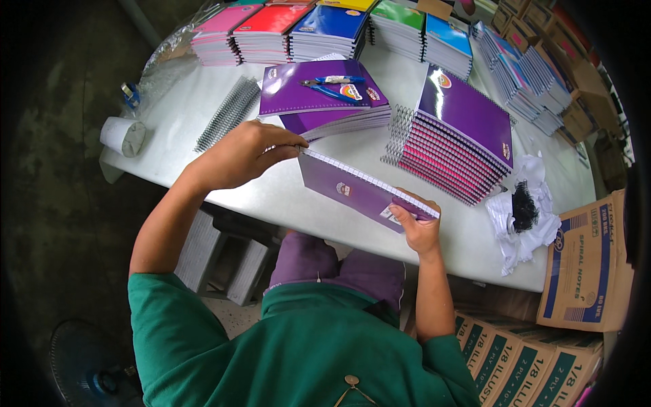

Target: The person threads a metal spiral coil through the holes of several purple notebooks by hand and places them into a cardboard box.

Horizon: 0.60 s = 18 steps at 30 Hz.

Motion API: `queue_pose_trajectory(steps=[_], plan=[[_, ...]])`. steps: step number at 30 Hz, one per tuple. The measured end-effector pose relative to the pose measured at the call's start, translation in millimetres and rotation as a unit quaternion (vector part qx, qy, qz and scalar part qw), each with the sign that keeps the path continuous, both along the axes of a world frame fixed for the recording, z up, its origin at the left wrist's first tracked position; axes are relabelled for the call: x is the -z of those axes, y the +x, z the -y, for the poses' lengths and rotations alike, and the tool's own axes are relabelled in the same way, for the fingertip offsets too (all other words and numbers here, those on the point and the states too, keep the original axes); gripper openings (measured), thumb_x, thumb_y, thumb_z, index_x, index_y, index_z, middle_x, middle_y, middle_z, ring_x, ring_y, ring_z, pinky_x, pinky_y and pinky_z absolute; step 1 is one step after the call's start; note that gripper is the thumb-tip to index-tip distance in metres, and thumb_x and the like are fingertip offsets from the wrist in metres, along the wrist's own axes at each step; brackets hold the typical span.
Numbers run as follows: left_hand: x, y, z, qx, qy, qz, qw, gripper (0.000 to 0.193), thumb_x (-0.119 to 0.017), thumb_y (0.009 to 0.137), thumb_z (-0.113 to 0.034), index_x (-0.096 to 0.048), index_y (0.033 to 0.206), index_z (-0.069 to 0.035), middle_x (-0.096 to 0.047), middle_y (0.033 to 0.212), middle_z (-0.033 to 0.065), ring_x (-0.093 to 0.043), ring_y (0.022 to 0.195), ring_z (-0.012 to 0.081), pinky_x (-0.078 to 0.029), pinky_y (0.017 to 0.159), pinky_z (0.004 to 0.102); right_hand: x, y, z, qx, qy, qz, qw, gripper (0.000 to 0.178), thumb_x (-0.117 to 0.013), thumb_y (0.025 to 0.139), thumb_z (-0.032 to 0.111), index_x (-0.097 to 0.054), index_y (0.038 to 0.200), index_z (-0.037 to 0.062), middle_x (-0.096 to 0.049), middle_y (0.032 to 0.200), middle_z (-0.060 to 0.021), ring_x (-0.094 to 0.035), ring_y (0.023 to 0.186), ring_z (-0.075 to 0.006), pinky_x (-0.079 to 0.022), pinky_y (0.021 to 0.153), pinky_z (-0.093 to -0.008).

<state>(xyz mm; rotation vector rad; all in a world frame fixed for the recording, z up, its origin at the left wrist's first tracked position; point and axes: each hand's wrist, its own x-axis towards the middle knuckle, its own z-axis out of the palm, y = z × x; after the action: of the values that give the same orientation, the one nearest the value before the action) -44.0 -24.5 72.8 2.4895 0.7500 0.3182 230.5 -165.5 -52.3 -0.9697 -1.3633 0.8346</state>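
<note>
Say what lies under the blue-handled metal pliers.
Beneath the pliers is a glossy purple notebook cover, itself on a stack of white-paged, purple-covered notebooks. Whatever the tool directly covers cannot be seen.

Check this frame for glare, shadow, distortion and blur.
Head view: white glare on the glossy purple cover atop the spiral-notebook stack; head view: fisheye-bowed edge of the white table, corners black; head view: black round fan sunk in shadow; head view: held thin purple notebook free of obvious motion blur.

Left hand [241, 152] pinches (right hand [421, 224] clasps).
</note>
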Motion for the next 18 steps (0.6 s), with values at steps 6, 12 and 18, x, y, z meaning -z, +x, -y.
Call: queue_pose_trajectory(steps=[6, 12, 18], plan=[[-4, 14, 15, 0.016, 0.284, -0.023, 0.958, 0.021, -0.069, 0.075, -0.013, -0.058, 0.09, -0.004, -0.06, 0.087, 0.0082, -0.057, 0.085, 0.0261, -0.042, 0.082, 0.0357, -10, -12, 2, 0.023, 0.027, 0.046, 0.998, 0.023, -0.061, 0.083, 0.0, -0.063, 0.106, -0.0029, -0.069, 0.098, -0.0115, -0.063, 0.073, -0.01, -0.049, 0.065, -0.0211], [-30, 24, 22, -0.023, 0.251, -0.164, 0.954, 0.027, -0.072, 0.071, -0.016, -0.058, 0.092, -0.005, -0.06, 0.092, 0.0055, -0.057, 0.09, 0.0239, -0.042, 0.083, 0.0367, -8, -16, 4, 0.015, 0.048, 0.051, 0.997, 0.024, -0.06, 0.084, -0.001, -0.063, 0.107, -0.0018, -0.069, 0.098, -0.0102, -0.063, 0.072, -0.0093, -0.049, 0.064, -0.0214], [-23, 11, 15, -0.01, 0.187, -0.199, 0.962, 0.03, -0.073, 0.069, -0.015, -0.057, 0.092, -0.005, -0.06, 0.092, 0.0037, -0.056, 0.092, 0.0229, -0.043, 0.081, 0.0366, -3, -18, 7, 0.026, 0.03, 0.087, 0.995, 0.033, -0.06, 0.077, -0.007, -0.062, 0.109, -0.0002, -0.067, 0.102, -0.0129, -0.067, 0.084, -0.019, -0.053, 0.073, -0.0253]])
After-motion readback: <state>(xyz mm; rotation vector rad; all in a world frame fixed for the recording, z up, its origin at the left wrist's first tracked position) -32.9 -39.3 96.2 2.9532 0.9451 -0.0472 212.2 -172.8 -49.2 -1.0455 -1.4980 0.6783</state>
